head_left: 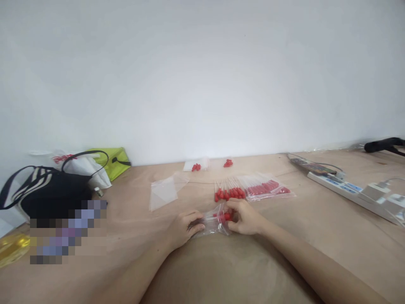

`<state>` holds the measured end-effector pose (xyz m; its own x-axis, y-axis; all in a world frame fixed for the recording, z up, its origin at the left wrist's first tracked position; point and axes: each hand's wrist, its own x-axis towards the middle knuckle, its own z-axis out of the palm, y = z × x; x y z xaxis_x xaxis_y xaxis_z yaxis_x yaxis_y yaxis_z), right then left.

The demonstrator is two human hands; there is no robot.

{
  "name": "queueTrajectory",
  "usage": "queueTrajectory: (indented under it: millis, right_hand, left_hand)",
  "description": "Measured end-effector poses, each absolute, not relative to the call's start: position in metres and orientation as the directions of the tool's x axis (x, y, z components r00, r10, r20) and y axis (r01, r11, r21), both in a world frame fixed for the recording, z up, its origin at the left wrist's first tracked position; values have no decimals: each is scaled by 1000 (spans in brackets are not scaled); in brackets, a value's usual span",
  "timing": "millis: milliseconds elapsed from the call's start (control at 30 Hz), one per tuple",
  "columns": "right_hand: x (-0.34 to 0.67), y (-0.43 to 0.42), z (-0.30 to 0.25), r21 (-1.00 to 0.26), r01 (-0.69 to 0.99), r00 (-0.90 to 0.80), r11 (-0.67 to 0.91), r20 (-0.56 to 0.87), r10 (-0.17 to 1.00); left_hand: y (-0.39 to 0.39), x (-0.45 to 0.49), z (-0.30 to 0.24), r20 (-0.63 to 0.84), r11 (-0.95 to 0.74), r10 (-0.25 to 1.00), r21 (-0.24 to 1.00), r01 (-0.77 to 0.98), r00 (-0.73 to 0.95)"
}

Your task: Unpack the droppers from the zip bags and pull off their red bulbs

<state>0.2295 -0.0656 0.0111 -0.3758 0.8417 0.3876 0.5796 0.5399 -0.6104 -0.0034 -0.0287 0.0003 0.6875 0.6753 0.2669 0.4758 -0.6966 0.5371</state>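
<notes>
A clear plastic zip bag lies between my hands, with white sticks and their red heads inside or at its right end. My left hand pinches the bag's left end between thumb and fingers. At the other end, my right hand closes around the bag's edge beside the red heads; whether it also grips the sticks is hidden. Just beyond, a row of loose red-headed sticks lies on the brown surface. Filled clear bags of such sticks overlap to their right.
Flat clear bags lie at left. Small red piles rest on white bags near the wall. A black bag and a green bag stand far left. A power strip with a phone lies right.
</notes>
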Motion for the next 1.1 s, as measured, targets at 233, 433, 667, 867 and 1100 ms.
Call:
queueTrajectory:
  millis: [233, 433, 667, 867, 1100]
  right_hand:
    - [238, -55, -3, -866, 288, -313, 409, 319, 895]
    - [248, -50, -1, -986, 65, -348, 153, 121, 929]
    - [305, -43, 26, -1000, -12, -164, 28, 29, 986]
    - [276, -26, 25, -945, 93, 113, 313, 322, 940]
    - [204, 7, 6, -535, 683, -143, 497, 570, 809]
  left_hand:
    - [-27, -6, 2, 232, -665, 697, 564, 489, 679]
    - [-22, -12, 4, 184, -634, 709, 589, 501, 680]
    - [-4, -36, 19, 60, -568, 698, 653, 501, 713]
    - [18, -14, 26, 112, -257, 941, 851, 458, 319]
    - [57, 42, 16, -180, 84, 950, 936, 343, 257]
